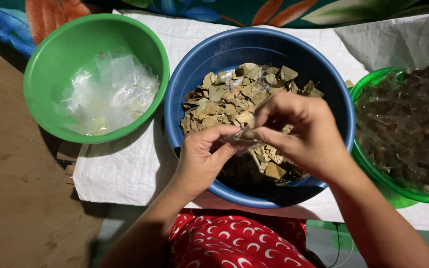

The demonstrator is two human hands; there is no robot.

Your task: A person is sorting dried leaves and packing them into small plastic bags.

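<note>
Clear plastic packets (107,92), small, flat and crumpled, lie heaped inside the green bowl (40,64), some showing pale yellowish contents. There are no labels, signs or screens.

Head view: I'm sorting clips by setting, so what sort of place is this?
Probably a home floor workspace: bowls of dry leaves and clear bags sit on a white sack over bare floor.
</note>
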